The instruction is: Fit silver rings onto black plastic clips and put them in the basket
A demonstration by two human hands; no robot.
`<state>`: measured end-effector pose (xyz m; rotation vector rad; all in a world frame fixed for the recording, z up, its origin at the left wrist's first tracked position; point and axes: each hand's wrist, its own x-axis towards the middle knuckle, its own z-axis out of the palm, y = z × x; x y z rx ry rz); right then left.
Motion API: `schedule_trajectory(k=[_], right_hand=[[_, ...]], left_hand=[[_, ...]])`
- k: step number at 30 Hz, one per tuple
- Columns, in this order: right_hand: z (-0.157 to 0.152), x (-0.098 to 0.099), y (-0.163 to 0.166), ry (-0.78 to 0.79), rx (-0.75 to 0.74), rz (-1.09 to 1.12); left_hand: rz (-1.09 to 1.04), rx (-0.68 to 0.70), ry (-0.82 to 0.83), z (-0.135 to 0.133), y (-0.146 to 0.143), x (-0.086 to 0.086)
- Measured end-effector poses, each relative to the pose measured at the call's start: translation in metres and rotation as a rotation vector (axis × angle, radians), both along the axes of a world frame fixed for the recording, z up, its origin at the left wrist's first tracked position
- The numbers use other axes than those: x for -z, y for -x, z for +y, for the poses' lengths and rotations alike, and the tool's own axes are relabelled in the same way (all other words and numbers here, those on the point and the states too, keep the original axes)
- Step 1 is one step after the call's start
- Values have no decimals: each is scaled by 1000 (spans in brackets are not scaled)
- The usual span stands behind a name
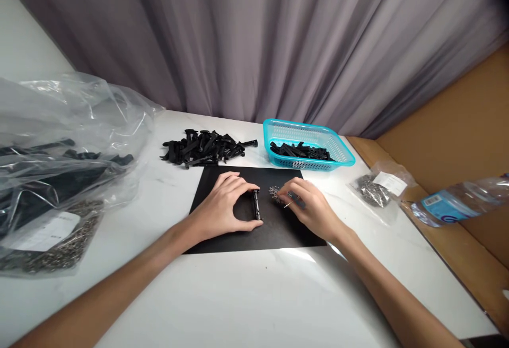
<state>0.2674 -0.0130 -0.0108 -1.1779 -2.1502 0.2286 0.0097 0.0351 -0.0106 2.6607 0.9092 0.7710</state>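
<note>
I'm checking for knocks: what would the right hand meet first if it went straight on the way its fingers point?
Probably the small metal pieces, just ahead of the right hand; then perhaps the black part in the left hand. Depth is hard to judge.

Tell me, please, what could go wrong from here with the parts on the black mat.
The small metal pieces lie loose beside the fingertips of the right hand, so a nudge might scatter them across the black mat. The left hand grips the slim black part only near its two ends, so it could tip or slip if pushed sideways.
</note>
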Motion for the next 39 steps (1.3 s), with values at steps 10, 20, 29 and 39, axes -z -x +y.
schedule_trajectory(k=[10, 20, 29, 39], right_hand=[[-4, 0, 3, 254, 69, 192], [-5, 6, 13, 182, -36, 192], [-9, 6, 18, 165, -31, 251], [-11, -2, 19, 236, -73, 311]], left_hand=[[49, 89, 0, -8, 0, -3], [52, 124, 32, -9, -1, -5], [42, 117, 89, -10, -2, -6], [41, 109, 96, -11, -3, -5]])
